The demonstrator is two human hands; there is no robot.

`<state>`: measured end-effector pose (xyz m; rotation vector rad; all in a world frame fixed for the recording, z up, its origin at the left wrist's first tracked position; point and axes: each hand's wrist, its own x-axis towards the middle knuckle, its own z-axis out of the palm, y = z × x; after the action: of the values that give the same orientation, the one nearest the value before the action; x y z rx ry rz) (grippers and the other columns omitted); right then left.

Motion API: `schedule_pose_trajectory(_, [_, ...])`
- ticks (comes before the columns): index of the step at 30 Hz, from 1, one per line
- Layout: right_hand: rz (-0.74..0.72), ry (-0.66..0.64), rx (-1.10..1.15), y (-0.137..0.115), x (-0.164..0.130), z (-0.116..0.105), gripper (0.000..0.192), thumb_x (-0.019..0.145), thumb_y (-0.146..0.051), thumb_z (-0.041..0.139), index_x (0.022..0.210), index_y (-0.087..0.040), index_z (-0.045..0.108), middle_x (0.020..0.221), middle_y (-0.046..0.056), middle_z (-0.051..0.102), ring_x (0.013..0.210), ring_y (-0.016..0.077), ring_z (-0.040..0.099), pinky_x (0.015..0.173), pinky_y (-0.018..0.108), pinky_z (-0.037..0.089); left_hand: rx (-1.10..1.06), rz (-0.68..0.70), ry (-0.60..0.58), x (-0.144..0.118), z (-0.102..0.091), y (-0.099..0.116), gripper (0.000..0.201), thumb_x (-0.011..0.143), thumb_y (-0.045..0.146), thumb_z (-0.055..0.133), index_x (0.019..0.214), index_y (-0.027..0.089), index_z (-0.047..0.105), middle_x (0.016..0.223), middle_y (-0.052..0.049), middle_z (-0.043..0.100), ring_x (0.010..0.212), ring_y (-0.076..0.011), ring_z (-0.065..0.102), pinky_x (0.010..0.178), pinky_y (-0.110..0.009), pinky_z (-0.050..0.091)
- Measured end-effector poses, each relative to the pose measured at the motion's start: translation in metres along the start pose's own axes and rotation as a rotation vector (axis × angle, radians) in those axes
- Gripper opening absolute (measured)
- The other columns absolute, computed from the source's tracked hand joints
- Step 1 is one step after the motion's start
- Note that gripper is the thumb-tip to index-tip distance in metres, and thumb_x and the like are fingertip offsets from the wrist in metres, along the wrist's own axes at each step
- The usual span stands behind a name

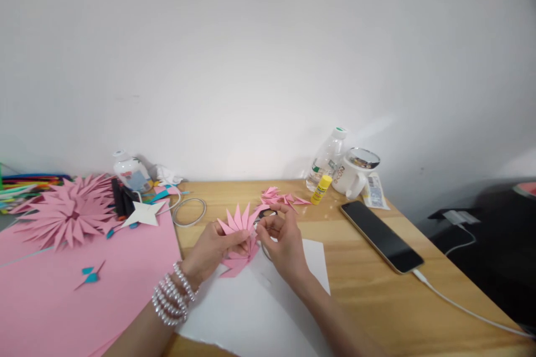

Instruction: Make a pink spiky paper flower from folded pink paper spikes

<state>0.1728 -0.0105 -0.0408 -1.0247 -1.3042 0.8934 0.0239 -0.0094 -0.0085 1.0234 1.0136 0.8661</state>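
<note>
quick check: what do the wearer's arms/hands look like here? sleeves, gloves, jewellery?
Both forearms are bare: no sleeves, no gloves. The left wrist carries a stack of pearl-like white bead bracelets, several strands wound side by side. The right hand and wrist show nothing worn; no rings can be made out on either hand.

Two bottles [329,157], one mug [354,174], one phone [381,236], one glue stick [321,189].

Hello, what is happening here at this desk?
A person works with pink folded paper at a wooden desk. The left hand holds a half-built pink paper flower of pointed petals, and the right hand pinches its edge. Both hands are above a white sheet. More loose pink petals lie behind, near a glue stick. A finished pink flower rests on pink paper to the left; a phone lies on the right.
</note>
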Motion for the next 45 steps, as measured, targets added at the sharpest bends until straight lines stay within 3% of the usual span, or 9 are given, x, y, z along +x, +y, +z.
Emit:
schedule_pose_trajectory(6, [0.154, -0.022, 0.169, 0.004, 0.002, 0.001, 0.038, 0.069, -0.016, 0.057, 0.096, -0.022, 0.032, 0.060, -0.007, 0.058, 0.051, 0.0115, 0.059, 0.053, 0.025, 0.051, -0.095, 0.022, -0.089, -0.002, 0.000, 0.001, 0.017, 0.068, 0.025, 0.068, 0.059, 0.010, 0.067, 0.054, -0.003, 0.064, 0.048, -0.0081, 0.054, 0.048, -0.017, 0.043])
schedule_pose_trajectory(9, [0.191, -0.068, 0.136, 0.004, 0.001, 0.002, 0.038, 0.068, -0.015, 0.057, 0.097, -0.022, 0.032, 0.059, -0.007, 0.057, 0.052, 0.0120, 0.059, 0.055, 0.026, 0.050, -0.169, 0.104, -0.012, 0.000, -0.003, 0.001, 0.015, 0.068, 0.022, 0.068, 0.059, 0.010, 0.067, 0.054, -0.002, 0.064, 0.050, -0.0077, 0.055, 0.049, -0.016, 0.044])
schedule_pose_trajectory(14, [0.037, 0.039, 0.122, -0.007, 0.000, -0.003, 0.024, 0.078, -0.019, 0.048, 0.099, -0.021, 0.036, 0.060, -0.008, 0.050, 0.053, 0.0108, 0.056, 0.055, 0.025, 0.046, -0.397, 0.159, 0.193, 0.005, -0.008, 0.003, 0.004, 0.064, 0.016, 0.071, 0.065, 0.013, 0.069, 0.069, -0.001, 0.069, 0.067, -0.0095, 0.062, 0.069, -0.019, 0.051])
schedule_pose_trajectory(19, [-0.097, 0.134, 0.048, -0.009, 0.000, -0.006, 0.019, 0.079, -0.021, 0.051, 0.097, -0.021, 0.043, 0.052, -0.010, 0.035, 0.043, 0.0072, 0.039, 0.043, 0.019, 0.035, -0.440, 0.125, 0.202, 0.004, -0.008, 0.004, 0.008, 0.061, 0.011, 0.072, 0.069, 0.012, 0.069, 0.078, -0.003, 0.070, 0.078, -0.0129, 0.063, 0.078, -0.024, 0.052])
schedule_pose_trajectory(24, [-0.037, -0.170, -0.229, 0.002, 0.000, -0.006, 0.038, 0.073, -0.018, 0.055, 0.108, -0.023, 0.041, 0.078, -0.002, 0.056, 0.052, 0.0079, 0.049, 0.046, 0.020, 0.039, -0.447, 0.145, 0.236, 0.006, -0.011, 0.003, 0.006, 0.061, 0.008, 0.071, 0.065, 0.011, 0.067, 0.070, -0.002, 0.068, 0.067, -0.0108, 0.063, 0.069, -0.022, 0.054])
schedule_pose_trajectory(27, [-0.109, -0.371, -0.425, -0.001, -0.001, -0.010, 0.056, 0.068, -0.019, 0.064, 0.117, -0.026, 0.039, 0.090, 0.000, 0.062, 0.075, 0.0152, 0.054, 0.062, 0.026, 0.044, -0.473, 0.161, 0.267, 0.007, -0.014, 0.003, 0.007, 0.061, 0.007, 0.071, 0.066, 0.010, 0.067, 0.074, -0.004, 0.069, 0.071, -0.0117, 0.063, 0.071, -0.022, 0.054])
schedule_pose_trajectory(31, [-0.228, -0.613, -0.478, -0.007, -0.003, -0.013, 0.082, 0.060, -0.019, 0.073, 0.128, -0.030, 0.030, 0.106, 0.000, 0.060, 0.096, 0.0208, 0.046, 0.082, 0.035, 0.040, -0.507, 0.164, 0.296, 0.009, -0.017, 0.004, 0.006, 0.060, 0.008, 0.072, 0.063, 0.009, 0.067, 0.072, -0.004, 0.069, 0.068, -0.0112, 0.063, 0.070, -0.021, 0.054])
schedule_pose_trajectory(39, [-0.239, -0.462, -0.561, 0.014, -0.011, 0.008, 0.070, 0.065, -0.022, 0.069, 0.126, -0.020, 0.035, 0.102, 0.008, 0.057, 0.091, 0.0224, 0.050, 0.080, 0.037, 0.041, -0.310, 0.239, 0.364, 0.007, -0.019, 0.006, 0.015, 0.058, 0.020, 0.075, 0.065, 0.009, 0.066, 0.063, -0.002, 0.063, 0.056, -0.0114, 0.060, 0.045, -0.018, 0.049])
schedule_pose_trajectory(45, [-0.260, -0.542, -0.541, 0.001, 0.000, 0.000, 0.054, 0.075, -0.015, 0.056, 0.125, -0.024, 0.038, 0.107, 0.006, 0.059, 0.096, 0.0205, 0.051, 0.081, 0.036, 0.042, -0.159, 0.331, 0.499, 0.011, -0.022, 0.002, 0.019, 0.057, 0.025, 0.074, 0.062, 0.011, 0.063, 0.056, 0.000, 0.061, 0.051, -0.0122, 0.058, 0.043, -0.021, 0.047])
